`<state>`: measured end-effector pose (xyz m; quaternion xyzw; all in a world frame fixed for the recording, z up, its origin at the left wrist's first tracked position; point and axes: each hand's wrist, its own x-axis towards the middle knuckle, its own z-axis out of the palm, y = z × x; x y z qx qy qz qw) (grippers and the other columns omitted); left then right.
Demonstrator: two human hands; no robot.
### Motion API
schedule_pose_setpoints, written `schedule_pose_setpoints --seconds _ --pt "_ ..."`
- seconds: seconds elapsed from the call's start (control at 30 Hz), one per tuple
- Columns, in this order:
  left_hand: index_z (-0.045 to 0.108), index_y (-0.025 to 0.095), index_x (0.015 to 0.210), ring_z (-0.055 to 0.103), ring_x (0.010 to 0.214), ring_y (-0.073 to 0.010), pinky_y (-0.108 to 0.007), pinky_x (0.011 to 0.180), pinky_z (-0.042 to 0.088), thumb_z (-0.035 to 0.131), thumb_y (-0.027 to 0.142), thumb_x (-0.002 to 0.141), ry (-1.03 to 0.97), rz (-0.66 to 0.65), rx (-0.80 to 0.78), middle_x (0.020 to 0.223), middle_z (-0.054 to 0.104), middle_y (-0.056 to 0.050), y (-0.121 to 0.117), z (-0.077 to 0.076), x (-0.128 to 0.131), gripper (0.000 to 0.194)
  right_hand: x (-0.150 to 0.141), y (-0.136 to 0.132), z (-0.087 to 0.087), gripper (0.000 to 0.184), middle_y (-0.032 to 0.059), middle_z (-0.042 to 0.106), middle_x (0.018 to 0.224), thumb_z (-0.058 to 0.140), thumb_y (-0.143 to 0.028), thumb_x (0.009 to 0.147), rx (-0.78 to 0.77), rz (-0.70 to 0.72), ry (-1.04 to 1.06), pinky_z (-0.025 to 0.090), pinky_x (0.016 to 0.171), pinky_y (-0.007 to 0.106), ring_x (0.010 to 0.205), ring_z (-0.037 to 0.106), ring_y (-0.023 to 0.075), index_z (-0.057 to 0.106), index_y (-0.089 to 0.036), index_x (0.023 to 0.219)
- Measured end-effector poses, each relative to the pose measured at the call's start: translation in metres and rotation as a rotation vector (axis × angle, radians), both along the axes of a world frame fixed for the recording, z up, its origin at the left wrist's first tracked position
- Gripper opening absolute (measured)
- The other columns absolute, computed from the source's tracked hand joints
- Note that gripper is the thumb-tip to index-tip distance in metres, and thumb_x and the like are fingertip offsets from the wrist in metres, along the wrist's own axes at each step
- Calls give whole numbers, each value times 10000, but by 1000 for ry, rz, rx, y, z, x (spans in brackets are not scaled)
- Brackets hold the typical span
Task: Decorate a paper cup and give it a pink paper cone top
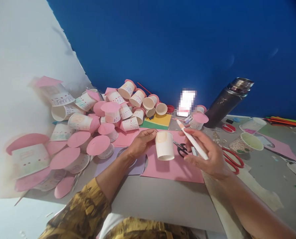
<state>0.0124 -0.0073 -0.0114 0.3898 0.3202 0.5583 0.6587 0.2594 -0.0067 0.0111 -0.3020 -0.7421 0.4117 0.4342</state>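
A white paper cup [164,147] with a faint yellowish drawing near its top is held upside down above the pink paper [185,171]. My left hand [141,144] grips it from the left side, thumb and fingers at its upper edge. In my right hand [210,156] is a white marker pen [195,142], its orange-peach tip pointing up and left, apart from the cup. Behind the right hand's fingers lie black-handled scissors [181,150], partly hidden. Under my left wrist is a sheet of purple paper [138,169].
Many decorated cups with pink paper discs [98,145] are piled on the left. At the back stand a blurred bright screen [186,103] and a leaning dark flask [225,104]. Red-handled scissors [234,161], a patterned cup [246,143] and paper scraps lie right. Yellow paper [160,121] lies behind.
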Motion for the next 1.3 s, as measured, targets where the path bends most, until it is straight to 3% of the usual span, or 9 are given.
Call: schedule_pose_setpoints --seconds 0.07,0.13,0.27,0.37,0.5,1.3 --pt "651 136 695 486 642 -110 -229 643 392 835 407 746 -6 6 0 665 557 3 1 0 -1 331 1 -5 3 391 79 746 1072 715 -315 911 53 -23 47 585 749 341 869 693 219 643 -275 1294" --pt "653 137 698 486 643 -110 -226 640 390 830 406 750 -10 12 6 669 562 2 1 0 -1 327 0 -9 6 286 51 749 900 679 -245 931 168 4 75 578 693 325 793 699 207 692 -252 1217" --pt "662 134 691 486 648 -110 -222 643 389 833 415 745 -9 41 30 669 563 2 0 0 0 333 -1 -9 11 254 39 748 828 711 -160 886 393 -20 87 546 619 338 653 655 188 733 -234 1128" --pt "662 139 690 474 646 -108 -220 642 384 833 417 746 -7 58 35 666 556 6 -1 0 1 332 -1 -7 11 258 46 751 860 670 -127 906 453 -64 98 543 664 364 718 672 207 733 -240 1129" --pt "655 146 693 475 660 -115 -226 658 389 814 426 768 13 71 50 676 558 5 0 -2 1 331 -4 -9 7 315 63 760 947 656 -68 895 484 -40 114 545 728 375 814 691 217 718 -230 1158" --pt "673 148 762 462 715 -121 -237 705 377 739 399 864 56 40 112 735 552 -2 0 -11 0 279 -8 -8 6 283 59 737 901 650 -56 880 488 -41 55 522 683 336 747 678 198 715 -201 1115"
